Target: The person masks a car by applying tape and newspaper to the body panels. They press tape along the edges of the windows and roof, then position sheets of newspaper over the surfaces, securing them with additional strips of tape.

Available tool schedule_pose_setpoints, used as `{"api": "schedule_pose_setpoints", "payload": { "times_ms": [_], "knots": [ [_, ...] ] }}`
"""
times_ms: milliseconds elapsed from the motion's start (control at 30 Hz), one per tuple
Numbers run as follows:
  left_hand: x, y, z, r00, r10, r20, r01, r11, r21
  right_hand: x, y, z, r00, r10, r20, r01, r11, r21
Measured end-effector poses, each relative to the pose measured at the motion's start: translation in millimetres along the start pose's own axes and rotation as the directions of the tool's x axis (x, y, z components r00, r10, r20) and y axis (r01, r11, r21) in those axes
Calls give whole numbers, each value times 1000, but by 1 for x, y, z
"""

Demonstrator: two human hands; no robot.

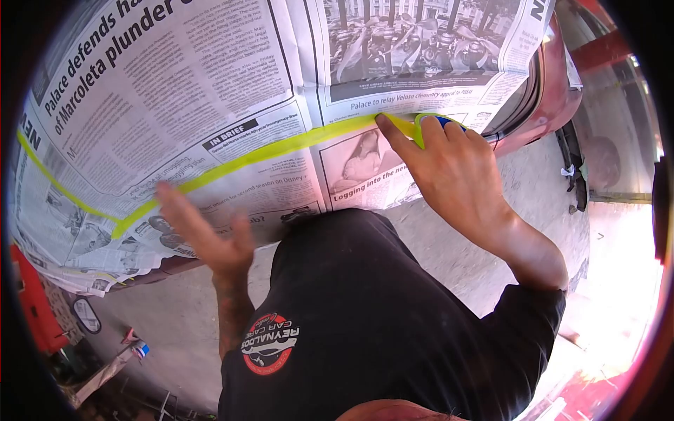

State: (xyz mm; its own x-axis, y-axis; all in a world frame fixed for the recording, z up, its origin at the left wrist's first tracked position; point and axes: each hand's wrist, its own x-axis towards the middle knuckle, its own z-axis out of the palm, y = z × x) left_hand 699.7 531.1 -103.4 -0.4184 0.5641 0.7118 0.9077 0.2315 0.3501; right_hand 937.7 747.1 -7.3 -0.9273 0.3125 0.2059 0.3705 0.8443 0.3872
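Note:
My right hand (460, 172) grips a roll of yellow tape (419, 133) with a blue core, its index fingertip pressing on the strip. From the roll, a yellow tape strip (281, 146) runs leftward across newspaper sheets (232, 70) covering a vehicle. At the lower left it meets a second yellow strip (67, 188) at a corner. Close to that corner, just over the paper, is my left hand (207, 231), somewhat blurred, its fingers stretched out and thumb apart, holding nothing.
Dark red bodywork (554, 91) shows past the newspaper's right edge. A black strip-like part (572, 165) is beyond it. Concrete floor (168, 323) lies below. At lower left are a loose mirror (87, 315) and a red object (36, 302).

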Motion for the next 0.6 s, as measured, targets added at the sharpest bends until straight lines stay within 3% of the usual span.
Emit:
{"api": "schedule_pose_setpoints", "payload": {
  "times_ms": [67, 200, 300, 367, 467, 500, 600],
  "knots": [
    [3, 12, 20, 964, 231, 134, -218, 970, -105, 0, -2, 0, 1000, 11, 7, -11, 1000, 0],
    [22, 67, 53, 795, 310, 521, -336, 941, -46, 0, -4, 1, 1000, 25, 3, -25, 999, 19],
    [30, 91, 75, 706, 470, 530, -467, 871, -151, -1, -6, 5, 998, 51, -33, -49, 997, 55],
    [25, 101, 87, 732, 477, 487, -508, 858, -77, -3, -5, 9, 995, 68, -76, -64, 996, 59],
    [25, 109, 92, 756, 481, 445, -529, 849, -20, -16, 9, 16, 971, 109, -214, -57, 971, 232],
    [25, 108, 93, 751, 479, 454, -535, 845, -5, -23, 14, 8, 981, 129, -148, -64, 923, 380],
    [21, 106, 94, 749, 461, 477, -534, 845, 23, -52, 47, 0, 974, 97, -206, 4, 896, 445]
  ]
}}
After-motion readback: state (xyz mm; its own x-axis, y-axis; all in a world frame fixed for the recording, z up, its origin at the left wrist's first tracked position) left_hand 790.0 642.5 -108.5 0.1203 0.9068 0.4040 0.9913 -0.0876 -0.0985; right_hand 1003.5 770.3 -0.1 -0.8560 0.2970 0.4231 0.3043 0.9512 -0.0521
